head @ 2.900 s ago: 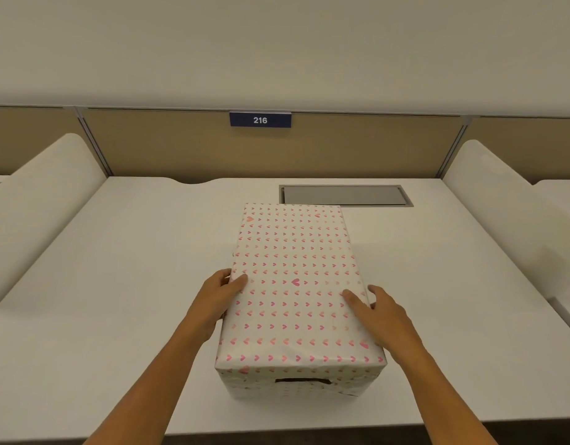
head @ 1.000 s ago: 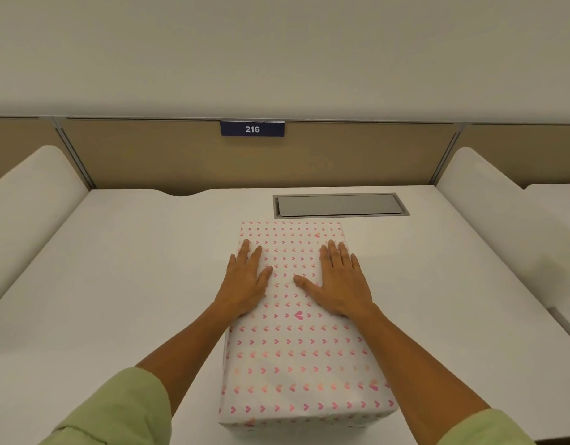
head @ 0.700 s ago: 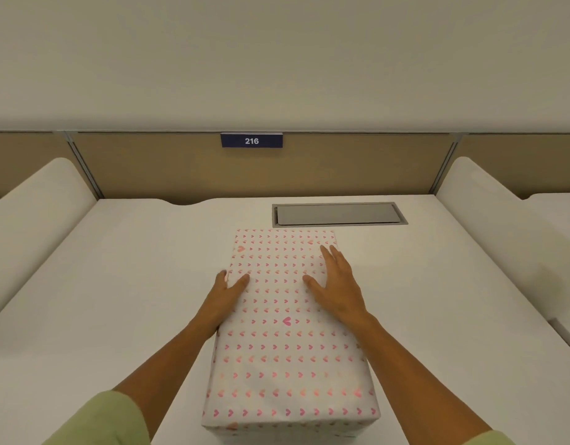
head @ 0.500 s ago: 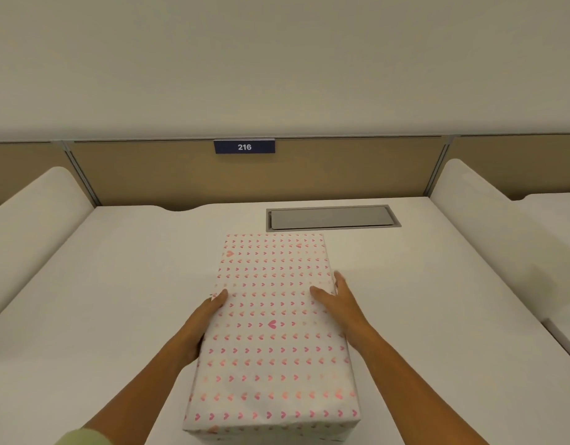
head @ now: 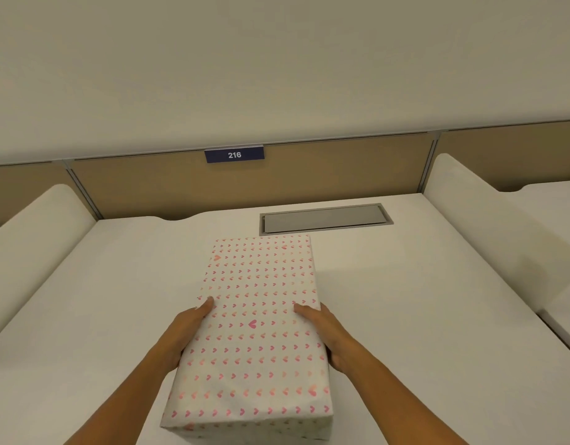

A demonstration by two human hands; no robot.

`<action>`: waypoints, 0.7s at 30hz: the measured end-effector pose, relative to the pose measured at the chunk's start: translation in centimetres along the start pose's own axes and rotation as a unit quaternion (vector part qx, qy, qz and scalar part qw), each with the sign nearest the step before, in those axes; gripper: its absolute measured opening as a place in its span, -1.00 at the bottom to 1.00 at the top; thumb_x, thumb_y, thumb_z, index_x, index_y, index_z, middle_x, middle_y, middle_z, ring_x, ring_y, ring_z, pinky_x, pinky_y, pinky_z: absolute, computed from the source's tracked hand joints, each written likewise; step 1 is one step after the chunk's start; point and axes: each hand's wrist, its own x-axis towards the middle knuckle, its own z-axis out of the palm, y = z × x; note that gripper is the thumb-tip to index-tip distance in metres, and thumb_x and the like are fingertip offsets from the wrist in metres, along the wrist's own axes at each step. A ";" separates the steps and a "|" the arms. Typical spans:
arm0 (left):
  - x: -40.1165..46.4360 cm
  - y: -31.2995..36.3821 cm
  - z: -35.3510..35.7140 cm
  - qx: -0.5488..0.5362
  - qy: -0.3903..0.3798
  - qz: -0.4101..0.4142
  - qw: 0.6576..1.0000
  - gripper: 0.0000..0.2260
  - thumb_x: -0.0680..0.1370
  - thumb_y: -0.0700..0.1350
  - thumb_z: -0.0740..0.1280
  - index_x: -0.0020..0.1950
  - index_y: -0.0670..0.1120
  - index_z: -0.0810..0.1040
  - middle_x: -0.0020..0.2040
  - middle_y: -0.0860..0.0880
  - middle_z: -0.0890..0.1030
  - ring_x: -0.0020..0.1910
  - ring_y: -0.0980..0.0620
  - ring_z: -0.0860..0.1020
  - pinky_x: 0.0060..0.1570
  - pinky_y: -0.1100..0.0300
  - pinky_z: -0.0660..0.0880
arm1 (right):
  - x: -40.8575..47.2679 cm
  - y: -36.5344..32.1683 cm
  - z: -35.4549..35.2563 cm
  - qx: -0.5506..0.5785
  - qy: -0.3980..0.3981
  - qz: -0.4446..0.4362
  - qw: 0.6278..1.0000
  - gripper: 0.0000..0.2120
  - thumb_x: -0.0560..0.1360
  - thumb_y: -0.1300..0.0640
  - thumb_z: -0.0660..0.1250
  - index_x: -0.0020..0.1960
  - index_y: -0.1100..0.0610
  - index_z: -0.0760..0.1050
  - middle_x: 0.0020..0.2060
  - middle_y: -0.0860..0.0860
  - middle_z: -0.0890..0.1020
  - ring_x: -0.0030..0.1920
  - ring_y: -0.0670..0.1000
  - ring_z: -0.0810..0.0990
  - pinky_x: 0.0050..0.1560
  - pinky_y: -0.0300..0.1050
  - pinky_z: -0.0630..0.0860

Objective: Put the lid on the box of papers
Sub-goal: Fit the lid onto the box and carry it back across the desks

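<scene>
A white lid with small pink hearts (head: 258, 322) covers the box, which stands lengthwise in the middle of the white desk (head: 405, 316). The box's contents are hidden under the lid. My left hand (head: 185, 332) grips the lid's left long side, thumb on top and fingers down the side. On the opposite long side my right hand (head: 328, 335) holds it the same way. Only a strip of the near end wall (head: 245, 430) shows below the lid.
A grey metal cable hatch (head: 325, 218) is set into the desk just behind the box. A tan partition with a blue "216" plate (head: 234, 154) closes the back. White rounded dividers stand at the left (head: 29, 239) and right (head: 489, 226).
My hands slid from lying flat on top of the lid to its two long sides and drew back toward me. The view tilted up and the box's far end swung slightly right.
</scene>
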 end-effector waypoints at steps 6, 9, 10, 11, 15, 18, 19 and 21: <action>-1.5 1.2 0.3 -0.004 0.030 -0.001 1.000 -0.44 0.51 0.30 0.28 0.30 -0.08 0.52 0.13 -0.15 0.68 0.06 -0.24 0.67 0.17 -0.22 0.56 | -0.1 -1.6 0.3 -0.028 0.030 0.016 0.999 -0.37 0.47 -0.11 0.48 0.33 0.05 0.19 0.09 0.14 0.63 0.04 0.14 0.68 -0.10 0.06 0.65; -2.1 2.2 -0.3 -0.001 0.046 0.011 0.999 -0.43 0.51 0.30 0.28 0.33 -0.08 0.50 0.13 -0.14 0.67 0.06 -0.23 0.67 0.17 -0.21 0.56 | 0.2 -2.8 0.9 -0.033 0.024 0.003 0.999 -0.38 0.47 -0.11 0.48 0.32 0.05 0.19 0.10 0.14 0.63 0.04 0.15 0.68 -0.06 0.09 0.66; -2.3 2.7 -0.7 0.001 0.049 0.016 0.999 -0.43 0.51 0.30 0.28 0.33 -0.08 0.50 0.14 -0.14 0.67 0.06 -0.22 0.67 0.17 -0.21 0.56 | 0.3 -3.2 1.2 -0.034 0.021 -0.001 0.999 -0.39 0.47 -0.10 0.48 0.31 0.05 0.20 0.09 0.14 0.63 0.04 0.15 0.68 -0.03 0.11 0.66; -2.5 3.1 -1.1 0.004 0.053 0.019 0.998 -0.43 0.51 0.31 0.28 0.33 -0.08 0.50 0.14 -0.14 0.67 0.07 -0.22 0.67 0.17 -0.20 0.56 | 0.3 -3.7 1.6 -0.034 0.018 -0.006 0.999 -0.39 0.48 -0.10 0.48 0.31 0.06 0.20 0.09 0.14 0.63 0.03 0.16 0.69 -0.02 0.12 0.66; -3.2 5.2 -3.3 0.026 0.069 0.029 0.997 -0.48 0.52 0.31 0.25 0.27 -0.05 0.51 0.11 -0.10 0.66 0.04 -0.19 0.67 0.13 -0.15 0.59 | 0.6 -5.3 3.7 -0.032 0.006 -0.022 0.999 -0.39 0.48 -0.09 0.48 0.32 0.07 0.21 0.08 0.14 0.65 0.04 0.16 0.70 0.03 0.15 0.66; -3.7 6.6 -5.3 0.035 0.084 0.039 0.995 -0.51 0.51 0.32 0.25 0.24 -0.02 0.50 0.05 -0.06 0.66 -0.01 -0.14 0.67 -0.05 -0.04 0.63 | 1.0 -6.2 5.7 -0.033 -0.005 -0.031 0.999 -0.38 0.47 -0.10 0.49 0.33 0.08 0.22 0.08 0.13 0.66 0.05 0.15 0.70 0.07 0.17 0.65; -3.8 7.1 -6.0 0.035 0.091 0.040 0.994 -0.51 0.50 0.33 0.25 0.23 -0.01 0.50 0.02 -0.05 0.66 -0.04 -0.13 0.67 -0.12 0.00 0.62 | 1.2 -6.5 6.3 -0.033 -0.007 -0.035 0.999 -0.38 0.46 -0.11 0.49 0.33 0.07 0.22 0.08 0.13 0.66 0.05 0.15 0.70 0.08 0.17 0.64; -3.9 7.9 -7.7 0.035 0.107 0.046 0.993 -0.50 0.49 0.35 0.26 0.20 0.00 0.50 -0.01 -0.03 0.65 -0.07 -0.11 0.66 -0.20 0.04 0.59 | 1.5 -7.2 8.0 -0.036 -0.012 -0.041 0.998 -0.37 0.46 -0.12 0.49 0.33 0.07 0.22 0.09 0.12 0.66 0.06 0.15 0.69 0.13 0.19 0.62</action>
